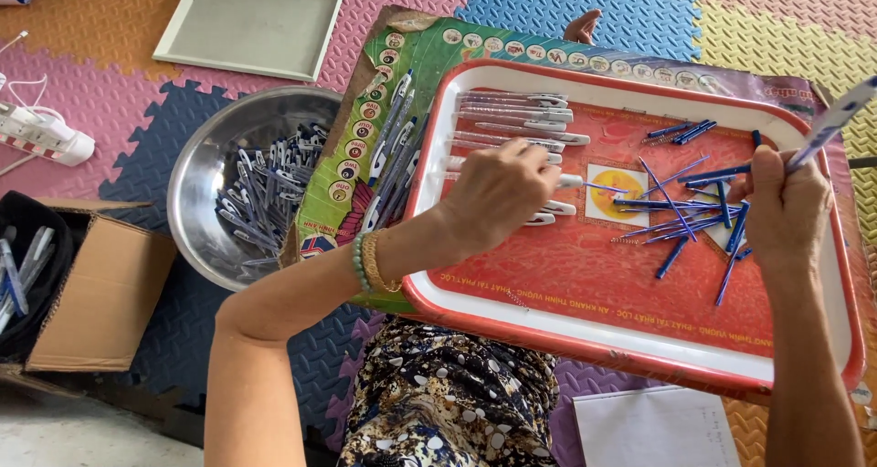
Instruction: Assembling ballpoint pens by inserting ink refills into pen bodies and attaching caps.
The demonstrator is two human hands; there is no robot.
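A red tray with a white rim [585,325] rests on my lap. My left hand [498,193] lies knuckles up on a row of clear pen barrels with white caps [516,120] at the tray's left side, fingers curled on them. My right hand [781,206] is raised over the tray's right side and is shut on a clear and blue pen [831,120] that points up and right. Loose blue ink refills and small blue pen parts [681,211] lie scattered between the two hands.
A steel bowl [206,179] with several blue and white pens sits left of the tray. A colourful printed board [352,170] with more pens lies under the tray's left edge. A cardboard box [100,293], a white square tray [251,19] and foam floor mats [585,10] surround them.
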